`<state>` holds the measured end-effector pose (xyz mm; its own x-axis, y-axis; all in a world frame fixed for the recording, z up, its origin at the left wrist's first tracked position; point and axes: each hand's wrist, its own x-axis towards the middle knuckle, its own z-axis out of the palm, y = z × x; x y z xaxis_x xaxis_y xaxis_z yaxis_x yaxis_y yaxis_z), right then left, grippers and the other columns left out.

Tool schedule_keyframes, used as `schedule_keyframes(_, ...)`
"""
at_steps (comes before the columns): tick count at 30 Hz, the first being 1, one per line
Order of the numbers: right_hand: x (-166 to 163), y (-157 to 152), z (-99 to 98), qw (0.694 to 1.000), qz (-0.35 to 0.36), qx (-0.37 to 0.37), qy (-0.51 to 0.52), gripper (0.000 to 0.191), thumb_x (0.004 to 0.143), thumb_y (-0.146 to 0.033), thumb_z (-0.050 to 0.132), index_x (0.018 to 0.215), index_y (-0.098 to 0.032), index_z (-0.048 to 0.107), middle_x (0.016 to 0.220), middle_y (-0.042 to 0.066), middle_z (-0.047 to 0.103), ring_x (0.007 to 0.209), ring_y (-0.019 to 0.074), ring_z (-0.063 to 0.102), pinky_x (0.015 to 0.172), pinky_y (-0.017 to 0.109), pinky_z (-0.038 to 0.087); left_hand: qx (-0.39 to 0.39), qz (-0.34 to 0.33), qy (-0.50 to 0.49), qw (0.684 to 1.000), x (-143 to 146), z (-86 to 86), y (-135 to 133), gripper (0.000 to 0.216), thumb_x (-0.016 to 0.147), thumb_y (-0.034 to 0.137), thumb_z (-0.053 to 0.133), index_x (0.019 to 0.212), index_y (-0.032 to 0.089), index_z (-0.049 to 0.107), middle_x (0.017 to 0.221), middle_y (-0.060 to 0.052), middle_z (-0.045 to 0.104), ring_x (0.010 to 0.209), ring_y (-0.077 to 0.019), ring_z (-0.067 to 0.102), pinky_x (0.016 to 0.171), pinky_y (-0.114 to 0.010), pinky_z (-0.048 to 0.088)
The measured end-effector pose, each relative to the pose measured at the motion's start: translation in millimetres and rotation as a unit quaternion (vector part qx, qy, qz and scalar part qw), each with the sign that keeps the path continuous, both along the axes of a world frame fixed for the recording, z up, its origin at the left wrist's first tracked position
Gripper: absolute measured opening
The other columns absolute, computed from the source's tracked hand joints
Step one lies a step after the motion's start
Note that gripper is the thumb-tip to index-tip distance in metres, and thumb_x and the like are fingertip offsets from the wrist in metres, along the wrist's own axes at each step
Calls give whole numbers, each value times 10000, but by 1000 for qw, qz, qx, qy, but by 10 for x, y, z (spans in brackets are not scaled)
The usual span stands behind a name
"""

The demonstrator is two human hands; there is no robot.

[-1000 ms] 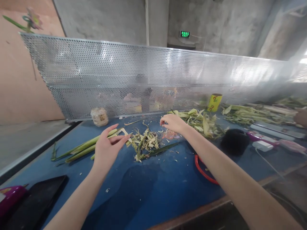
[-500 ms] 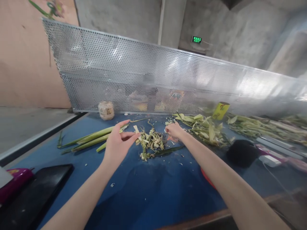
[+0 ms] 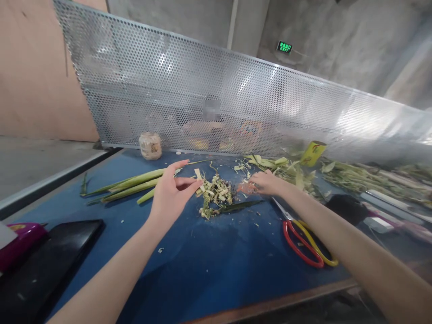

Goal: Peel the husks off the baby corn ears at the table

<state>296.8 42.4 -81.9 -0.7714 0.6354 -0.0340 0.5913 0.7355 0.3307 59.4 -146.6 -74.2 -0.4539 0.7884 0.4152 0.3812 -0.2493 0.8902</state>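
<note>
My left hand is closed in a pinch at the left edge of a loose pile of shredded pale-green plant bits. A short pale strip of plant sticks up from its thumb tip, the index finger reaching out above. To the right of the pile, my right hand has its fingers bent together over a small reddish-orange tangle. What those fingers hold, if anything, is hidden. Scissors with one red and one yellow handle lie below my right forearm.
Long green stalks lie left on the blue table, near a wrapped jar-like object. A perforated metal screen stands behind. Leafy greens and a yellow can are right; a black tray is lower left.
My right hand has moved right, away from the pile, uncovering the scissors and more of the orange tangle. My left hand keeps its pinch by the pile. The view has tilted down slightly.
</note>
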Motion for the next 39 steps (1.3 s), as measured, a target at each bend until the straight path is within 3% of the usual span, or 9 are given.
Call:
schedule_keyframes(5, -66, 46, -77, 1000, 18, 8, 17, 242, 796, -199, 439, 1007, -194, 556, 1016, 89, 589, 956, 192, 501, 721, 293, 249, -13, 10, 4, 1000, 0, 10, -11, 572, 620, 353, 659, 1133, 200, 458, 710, -45, 689, 726, -214, 643, 658, -322, 469)
schedule_keyframes(12, -183, 292, -144, 999, -3, 26, 33, 189, 771, -154, 434, 759, -171, 621, 857, 57, 634, 850, 170, 525, 721, 303, 234, -8, 8, 0, 1000, -24, -14, 9, 584, 620, 358, 657, 1146, 208, 451, 716, -41, 687, 734, -209, 640, 682, -332, 471)
schedule_keyframes(16, -179, 395, -117, 996, -33, 52, 56, 223, 748, -226, 488, 932, -182, 606, 1029, 100, 587, 982, 246, 457, 732, 332, 237, -10, 15, 3, 1000, -16, -6, 8, 582, 615, 356, 661, 1140, 201, 464, 708, -40, 686, 716, -206, 638, 674, -330, 471)
schedule_keyframes(20, -179, 411, -77, 998, -33, 24, 39, 370, 684, -288, 585, 1052, -258, 562, 1152, 66, 540, 1029, 264, 430, 740, 338, 243, -9, 16, 4, 1000, 1, 11, 5, 578, 614, 356, 662, 1138, 205, 471, 701, -34, 686, 674, -196, 631, 643, -315, 470)
schedule_keyframes(27, -278, 367, -76, 998, -57, -29, 7, 167, 686, -149, 523, 812, -199, 622, 852, 36, 662, 838, 192, 557, 730, 318, 247, -15, 21, -3, 1000, 16, 7, 8, 578, 597, 349, 669, 1123, 187, 492, 673, -35, 679, 647, -198, 627, 645, -319, 470)
schedule_keyframes(33, -345, 395, -96, 996, -77, -43, 8, 134, 682, -165, 544, 768, -220, 631, 784, 2, 668, 789, 158, 573, 763, 310, 269, -23, 25, 14, 999, -9, -7, 9, 575, 604, 376, 666, 1121, 197, 487, 689, -31, 685, 641, -185, 620, 650, -306, 462)
schedule_keyframes(36, -312, 520, 1, 993, -114, -15, 18, 106, 654, -186, 591, 734, -229, 646, 773, 12, 664, 782, 168, 572, 751, 311, 303, -33, 34, 19, 999, -25, 1, 8, 576, 605, 380, 669, 1124, 207, 486, 682, -27, 686, 636, -190, 615, 642, -308, 455)
schedule_keyframes(39, -165, 720, 246, 973, -210, 76, 59, 135, 711, -162, 540, 784, -153, 654, 793, 127, 649, 828, 257, 564, 767, 424, 307, -38, 39, 18, 998, -45, 1, 18, 579, 610, 386, 664, 1131, 211, 483, 688, -28, 687, 617, -191, 609, 625, -310, 449)
